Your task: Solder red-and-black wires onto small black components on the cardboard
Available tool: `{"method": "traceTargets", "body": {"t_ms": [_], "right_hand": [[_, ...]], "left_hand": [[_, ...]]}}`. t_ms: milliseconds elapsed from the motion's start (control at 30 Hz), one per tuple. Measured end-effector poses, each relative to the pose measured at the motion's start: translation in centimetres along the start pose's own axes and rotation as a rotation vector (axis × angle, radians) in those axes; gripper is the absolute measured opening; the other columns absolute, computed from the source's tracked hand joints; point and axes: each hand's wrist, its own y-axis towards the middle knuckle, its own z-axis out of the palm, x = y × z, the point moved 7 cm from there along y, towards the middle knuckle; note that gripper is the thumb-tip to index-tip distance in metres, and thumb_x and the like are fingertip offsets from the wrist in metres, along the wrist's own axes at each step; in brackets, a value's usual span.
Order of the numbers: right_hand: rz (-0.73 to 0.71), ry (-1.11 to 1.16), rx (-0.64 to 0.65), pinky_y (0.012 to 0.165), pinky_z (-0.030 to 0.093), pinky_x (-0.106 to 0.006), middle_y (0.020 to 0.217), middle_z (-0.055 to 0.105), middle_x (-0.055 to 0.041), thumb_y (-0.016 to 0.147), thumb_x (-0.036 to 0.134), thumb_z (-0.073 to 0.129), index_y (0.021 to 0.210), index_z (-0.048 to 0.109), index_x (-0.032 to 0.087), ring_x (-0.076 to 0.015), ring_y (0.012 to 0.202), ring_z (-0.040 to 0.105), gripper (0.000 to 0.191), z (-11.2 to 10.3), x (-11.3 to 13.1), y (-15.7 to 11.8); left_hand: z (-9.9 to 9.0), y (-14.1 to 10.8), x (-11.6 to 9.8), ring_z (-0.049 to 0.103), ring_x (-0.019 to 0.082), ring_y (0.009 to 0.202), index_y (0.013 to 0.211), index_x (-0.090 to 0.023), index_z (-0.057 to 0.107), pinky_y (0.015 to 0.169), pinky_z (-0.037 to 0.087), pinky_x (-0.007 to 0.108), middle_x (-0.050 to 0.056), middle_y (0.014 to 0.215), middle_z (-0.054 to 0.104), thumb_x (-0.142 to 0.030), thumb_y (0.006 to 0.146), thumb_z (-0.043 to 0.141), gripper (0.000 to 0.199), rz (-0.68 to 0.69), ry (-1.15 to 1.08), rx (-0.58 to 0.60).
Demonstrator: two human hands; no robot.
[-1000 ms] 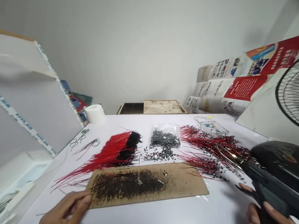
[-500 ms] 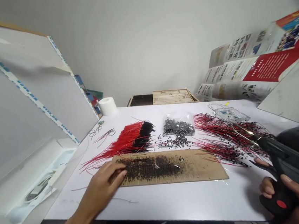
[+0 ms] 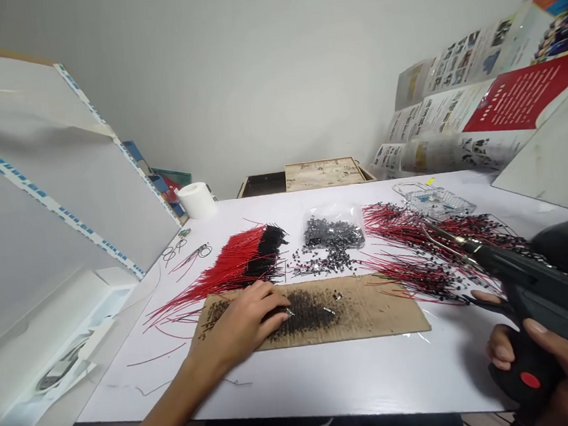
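Observation:
My left hand [image 3: 251, 318] rests over the scorched cardboard strip [image 3: 383, 307]. Its thumb and index finger are a little apart, with their tips at a small shiny metal piece [image 3: 290, 312] on the dark, burnt area. Two more small shiny pieces lie farther right on the strip, one of them a short silver piece [image 3: 329, 311]. My right hand [image 3: 543, 355] is wrapped round the grip of a black soldering gun [image 3: 516, 284] with a red button. The gun's metal tip points left, above bundles of red wires with small black parts [image 3: 425, 276].
Behind the strip lie red and black wires [image 3: 242, 254] and a clear bag of small black parts [image 3: 333, 228], some spilled. A white roll [image 3: 197, 200] stands at the back left. A clear plastic tray [image 3: 438, 201] sits back right. White panels [image 3: 84, 178] flank the table.
My left hand has moved right, from the strip's left end to the small metal piece near its middle. My right hand still holds the soldering gun; the view has shifted slightly.

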Motion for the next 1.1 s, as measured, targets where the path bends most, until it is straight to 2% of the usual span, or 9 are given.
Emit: {"method": "traceTargets", "body": {"t_ms": [67, 133, 233, 400, 533, 633, 800, 967, 1100], "right_hand": [[0.032, -0.008, -0.029, 0.044, 0.045, -0.029, 0.06, 0.062, -0.01, 0.067, 0.055, 0.102, 0.059, 0.066, 0.019, -0.0201, 0.053, 0.06, 0.052, 0.2, -0.2, -0.3], [-0.003, -0.01, -0.072, 0.043, 0.043, -0.026, 0.059, 0.061, -0.0089, 0.065, 0.054, 0.103, 0.058, 0.064, 0.018, -0.0175, 0.053, 0.057, 0.053, 0.6, 0.3, -0.8], [-0.053, 0.008, -0.09, 0.041, 0.04, -0.024, 0.057, 0.061, -0.0075, 0.062, 0.054, 0.102, 0.06, 0.064, 0.018, -0.0153, 0.05, 0.055, 0.052, 1.5, 1.0, -1.4], [-0.045, 0.02, -0.163, 0.032, 0.034, -0.023, 0.057, 0.061, -0.0059, 0.051, 0.058, 0.106, 0.064, 0.067, 0.017, -0.016, 0.046, 0.054, 0.058, 1.8, 1.2, -1.7], [-0.058, 0.005, -0.126, 0.029, 0.03, -0.022, 0.059, 0.06, -0.0053, 0.068, 0.058, 0.101, 0.062, 0.067, 0.015, -0.0129, 0.044, 0.049, 0.055, 2.2, 1.4, -2.1], [-0.063, -0.027, -0.118, 0.029, 0.03, -0.021, 0.059, 0.059, -0.0038, 0.078, 0.054, 0.096, 0.061, 0.064, 0.016, -0.0107, 0.042, 0.046, 0.053, 2.6, 1.6, -2.7], [-0.065, -0.059, -0.113, 0.033, 0.033, -0.02, 0.06, 0.061, -0.0015, 0.079, 0.051, 0.095, 0.082, 0.072, 0.019, -0.0129, 0.047, 0.049, 0.039, 2.4, 1.8, -2.6], [-0.01, -0.085, -0.101, 0.035, 0.037, -0.024, 0.061, 0.061, -0.0057, 0.073, 0.055, 0.097, 0.062, 0.063, 0.02, -0.0159, 0.05, 0.053, 0.05, 1.1, 0.9, -1.6], [0.0, -0.093, -0.09, 0.037, 0.038, -0.025, 0.062, 0.061, -0.0062, 0.073, 0.054, 0.098, 0.062, 0.065, 0.019, -0.0162, 0.052, 0.054, 0.049, 0.7, 0.6, -1.1]], "left_hand": [[-0.1, 0.0, -0.1, 0.07, 0.021, 0.113, 0.124, -0.024, 0.08, 0.1, 0.058, 0.038, 0.007, 0.121, 0.075, -0.03, 0.117, 0.064, 0.018, 0.013, -0.011, -0.01], [-0.6, 0.3, -0.5, 0.07, 0.021, 0.114, 0.126, -0.022, 0.078, 0.1, 0.059, 0.038, 0.007, 0.122, 0.074, -0.031, 0.117, 0.064, 0.018, 0.027, -0.025, -0.057], [-1.0, 1.4, -2.2, 0.069, 0.021, 0.114, 0.126, -0.02, 0.075, 0.1, 0.059, 0.038, 0.008, 0.121, 0.073, -0.03, 0.117, 0.064, 0.017, 0.114, -0.012, -0.129], [1.3, 4.8, -5.2, 0.068, 0.02, 0.105, 0.119, -0.023, 0.076, 0.094, 0.055, 0.035, 0.004, 0.113, 0.074, -0.026, 0.113, 0.073, 0.008, 0.314, 0.023, -0.033], [3.2, 6.4, -5.6, 0.067, 0.019, 0.1, 0.115, -0.021, 0.076, 0.09, 0.051, 0.034, 0.003, 0.11, 0.075, -0.021, 0.112, 0.072, 0.005, 0.395, 0.059, -0.008], [3.9, 6.6, -5.4, 0.066, 0.019, 0.096, 0.109, -0.019, 0.073, 0.088, 0.049, 0.033, 0.003, 0.105, 0.073, -0.02, 0.114, 0.068, 0.007, 0.416, 0.069, -0.018], [3.8, 6.1, -5.3, 0.064, 0.02, 0.096, 0.108, -0.018, 0.071, 0.087, 0.046, 0.035, 0.005, 0.104, 0.072, -0.023, 0.117, 0.062, 0.013, 0.422, 0.083, -0.057], [3.2, 5.6, -6.2, 0.061, 0.019, 0.091, 0.107, -0.018, 0.07, 0.083, 0.045, 0.034, 0.004, 0.1, 0.07, -0.019, 0.118, 0.057, 0.017, 0.489, 0.135, -0.09], [3.0, 5.5, -6.8, 0.064, 0.019, 0.094, 0.116, -0.018, 0.072, 0.086, 0.046, 0.033, 0.005, 0.108, 0.073, -0.011, 0.117, 0.05, 0.023, 0.53, 0.175, -0.115]]}}
